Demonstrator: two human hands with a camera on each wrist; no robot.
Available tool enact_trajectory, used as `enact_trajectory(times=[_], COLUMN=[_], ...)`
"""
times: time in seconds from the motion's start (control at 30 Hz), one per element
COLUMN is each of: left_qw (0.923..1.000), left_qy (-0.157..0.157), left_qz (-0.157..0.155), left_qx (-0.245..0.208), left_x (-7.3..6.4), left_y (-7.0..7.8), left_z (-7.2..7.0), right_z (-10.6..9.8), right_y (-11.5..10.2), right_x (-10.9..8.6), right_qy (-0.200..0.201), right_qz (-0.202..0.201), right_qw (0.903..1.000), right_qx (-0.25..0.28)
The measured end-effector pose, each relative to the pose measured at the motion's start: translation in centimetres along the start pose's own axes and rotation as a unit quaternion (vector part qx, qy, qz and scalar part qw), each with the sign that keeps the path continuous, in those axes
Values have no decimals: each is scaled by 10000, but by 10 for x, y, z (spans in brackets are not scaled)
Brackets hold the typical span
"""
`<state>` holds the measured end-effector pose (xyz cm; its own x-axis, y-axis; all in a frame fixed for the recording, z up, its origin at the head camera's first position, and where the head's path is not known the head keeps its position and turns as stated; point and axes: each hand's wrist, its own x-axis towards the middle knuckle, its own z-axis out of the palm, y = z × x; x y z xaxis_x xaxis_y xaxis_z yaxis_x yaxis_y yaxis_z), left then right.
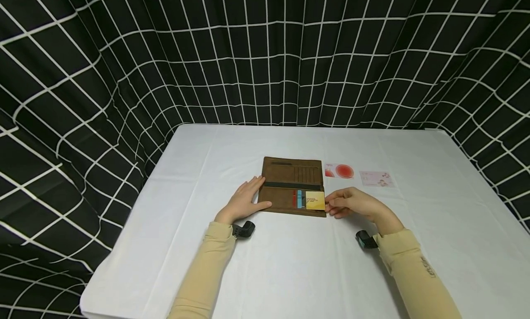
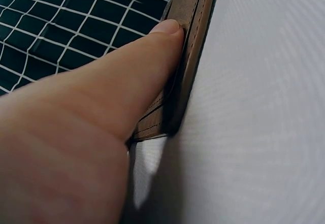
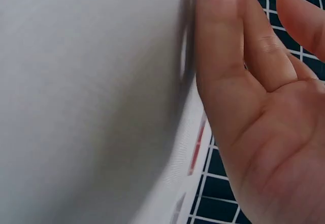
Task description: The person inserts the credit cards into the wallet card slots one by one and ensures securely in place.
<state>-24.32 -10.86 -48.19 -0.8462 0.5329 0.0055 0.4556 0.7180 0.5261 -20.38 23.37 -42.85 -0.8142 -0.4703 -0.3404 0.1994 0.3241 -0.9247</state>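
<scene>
A brown bifold wallet (image 1: 279, 197) lies spread on the white table, its long fold running left to right. The lower panel holds red, blue and dark cards in overlapping slots, with a yellow card (image 1: 315, 200) rightmost. My left hand (image 1: 243, 200) rests with straight fingers on the wallet's left edge; the thumb (image 2: 167, 33) presses its near corner in the left wrist view. At the other side, my right hand (image 1: 352, 202) pinches the yellow card's right edge between thumb and index finger. That contact is partly hidden by the fingers in the right wrist view.
Beyond the right hand, a white card with a red circle (image 1: 344, 171) lies beside the wallet. A pale pink card (image 1: 377, 179) is farther right. The white tablecloth (image 1: 194, 162) reaches back to a black curtain with a white grid (image 1: 265, 56).
</scene>
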Motion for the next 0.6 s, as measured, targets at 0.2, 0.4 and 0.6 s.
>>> enact_trajectory(times=[0.2, 0.4, 0.6], left_qw=[10000, 10000, 10000], left_qy=[73, 55, 51], left_qz=[47, 15, 34], left_qx=[-12, 18, -19], left_x=[0, 0, 1], left_y=[-1, -2, -1], left_z=[1, 1, 1], right_z=[-1, -1, 1], right_y=[1, 1, 0], right_x=[-1, 3, 7], right_qy=[49, 222, 164], right_qz=[-67, -137, -214], right_qw=[9999, 9990, 9975], right_qx=[-76, -360, -647])
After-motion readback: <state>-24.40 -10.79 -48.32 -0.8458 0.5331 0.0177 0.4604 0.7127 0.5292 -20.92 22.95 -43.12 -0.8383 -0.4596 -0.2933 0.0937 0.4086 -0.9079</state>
